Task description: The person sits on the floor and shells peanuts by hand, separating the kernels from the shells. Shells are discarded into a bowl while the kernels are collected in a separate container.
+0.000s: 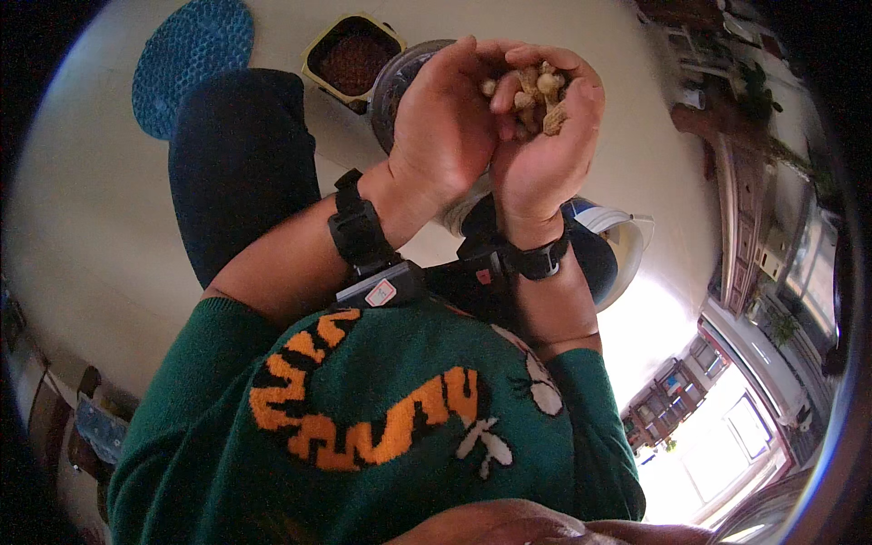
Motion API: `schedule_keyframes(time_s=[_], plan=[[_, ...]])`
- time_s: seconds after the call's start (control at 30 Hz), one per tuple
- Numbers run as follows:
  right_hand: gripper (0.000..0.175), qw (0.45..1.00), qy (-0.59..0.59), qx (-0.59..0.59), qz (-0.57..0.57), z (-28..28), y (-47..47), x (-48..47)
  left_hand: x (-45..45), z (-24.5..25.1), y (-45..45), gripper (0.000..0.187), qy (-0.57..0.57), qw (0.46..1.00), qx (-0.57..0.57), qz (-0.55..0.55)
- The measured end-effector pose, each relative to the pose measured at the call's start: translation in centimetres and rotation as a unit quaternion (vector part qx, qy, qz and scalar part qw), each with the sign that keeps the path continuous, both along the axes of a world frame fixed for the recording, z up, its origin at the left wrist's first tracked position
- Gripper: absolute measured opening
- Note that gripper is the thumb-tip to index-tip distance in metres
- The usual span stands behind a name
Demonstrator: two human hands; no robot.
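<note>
My left hand and my right hand are cupped side by side, their wrists close together. Between them they hold several peanuts in their shells, most resting over the right palm and fingers. Fingers curl around the nuts and hide part of the pile. Behind my left hand is a round dark container, partly covered, so its contents cannot be told. A square yellow-rimmed container with reddish-brown contents stands just left of it.
A blue round textured mat lies on the pale floor beyond my left knee. A whitish bucket stands beside my right knee. Wooden furniture lines the far right, and bright light comes from the lower right.
</note>
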State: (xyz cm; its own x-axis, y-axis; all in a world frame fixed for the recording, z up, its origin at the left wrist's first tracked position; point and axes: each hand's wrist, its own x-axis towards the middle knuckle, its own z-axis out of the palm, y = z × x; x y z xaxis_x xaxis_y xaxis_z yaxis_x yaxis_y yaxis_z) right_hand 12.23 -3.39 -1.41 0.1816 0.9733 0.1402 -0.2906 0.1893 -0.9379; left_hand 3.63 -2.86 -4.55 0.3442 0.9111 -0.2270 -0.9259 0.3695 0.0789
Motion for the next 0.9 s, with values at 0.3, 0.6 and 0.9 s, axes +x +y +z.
schedule_keyframes(time_s=[0.3, 0.6, 0.9], plan=[[0.026, 0.997, -0.055, 0.031, -0.033, -0.99, 0.07, -0.79, 0.71, -0.58, 0.12, 0.030, -0.049, 0.998, -0.047, 0.014], [0.021, 0.979, -0.167, 0.118, -0.027, -1.17, 0.07, -0.81, 0.44, -0.26, 0.21, 0.028, -0.069, 0.997, -0.042, -0.005], [0.021, 0.968, -0.201, 0.148, -0.030, -0.92, 0.07, -0.68, 0.31, -0.02, -0.01, 0.029, -0.064, 0.996, -0.063, -0.019]])
